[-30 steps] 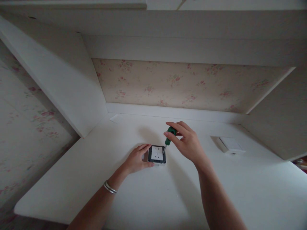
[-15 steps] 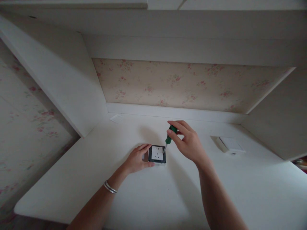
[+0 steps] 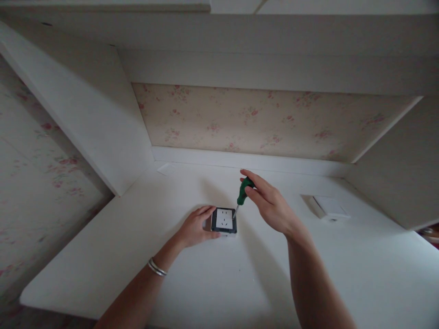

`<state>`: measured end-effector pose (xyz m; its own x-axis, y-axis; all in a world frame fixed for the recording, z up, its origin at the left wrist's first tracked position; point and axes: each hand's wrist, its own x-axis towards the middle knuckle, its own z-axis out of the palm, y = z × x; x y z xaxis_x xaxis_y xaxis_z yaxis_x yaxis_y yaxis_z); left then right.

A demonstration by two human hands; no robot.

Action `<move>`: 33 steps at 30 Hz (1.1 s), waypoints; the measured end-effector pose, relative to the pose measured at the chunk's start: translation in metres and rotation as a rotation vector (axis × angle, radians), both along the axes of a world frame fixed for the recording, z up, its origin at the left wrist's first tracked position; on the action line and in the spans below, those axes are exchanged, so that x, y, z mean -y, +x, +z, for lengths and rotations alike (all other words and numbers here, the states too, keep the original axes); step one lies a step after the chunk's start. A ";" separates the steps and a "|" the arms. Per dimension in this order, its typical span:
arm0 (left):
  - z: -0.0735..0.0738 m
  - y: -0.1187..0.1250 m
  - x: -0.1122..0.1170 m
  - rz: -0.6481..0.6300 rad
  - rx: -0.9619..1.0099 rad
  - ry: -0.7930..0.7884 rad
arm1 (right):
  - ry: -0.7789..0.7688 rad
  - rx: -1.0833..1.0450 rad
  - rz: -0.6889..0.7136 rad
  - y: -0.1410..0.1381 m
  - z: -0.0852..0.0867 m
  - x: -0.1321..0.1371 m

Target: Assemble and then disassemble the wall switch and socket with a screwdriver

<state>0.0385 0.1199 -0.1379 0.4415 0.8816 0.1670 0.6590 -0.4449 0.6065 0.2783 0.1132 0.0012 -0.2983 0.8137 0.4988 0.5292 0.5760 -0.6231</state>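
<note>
A wall socket (image 3: pixel 224 219) with a white face and a dark frame sits on a white box on the desk. My left hand (image 3: pixel 195 227) is closed around its left side, fingers at the back edge and thumb at the front. In my right hand (image 3: pixel 269 201) is a screwdriver (image 3: pixel 243 192) with a green handle, held between thumb and fingers. It leans to the right, and its metal tip meets the right side of the socket's dark frame. Any screw under the tip is too small to make out.
A second white box or plate (image 3: pixel 329 207) lies on the white desk (image 3: pixel 206 283) to the right. A small flat white piece (image 3: pixel 167 169) lies near the back left. White side panels and an overhead shelf (image 3: pixel 240 71) enclose the desk.
The fingers of my right hand have shifted and straightened around the screwdriver's handle, and the wrist has turned. My left hand and the socket stay almost where they were.
</note>
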 end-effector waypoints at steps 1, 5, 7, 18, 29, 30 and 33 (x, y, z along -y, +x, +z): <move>0.000 0.000 0.000 0.000 0.005 0.000 | 0.000 0.001 0.014 0.000 0.000 0.000; -0.001 -0.001 0.000 -0.006 0.013 0.008 | 0.041 0.020 -0.063 -0.002 0.000 0.001; -0.002 -0.001 -0.001 -0.009 0.011 0.014 | 0.027 0.029 -0.088 -0.001 0.000 0.000; -0.002 -0.001 0.000 -0.002 -0.003 0.011 | 0.103 0.169 -0.203 -0.005 0.004 0.006; -0.006 -0.003 -0.001 -0.008 0.031 0.027 | -0.087 0.988 -0.093 -0.013 0.075 -0.009; -0.007 -0.003 -0.002 -0.010 0.035 0.030 | -0.088 1.066 -0.122 -0.019 0.080 -0.013; -0.007 -0.003 -0.002 -0.020 0.044 0.040 | -0.097 1.183 -0.122 -0.035 0.087 -0.024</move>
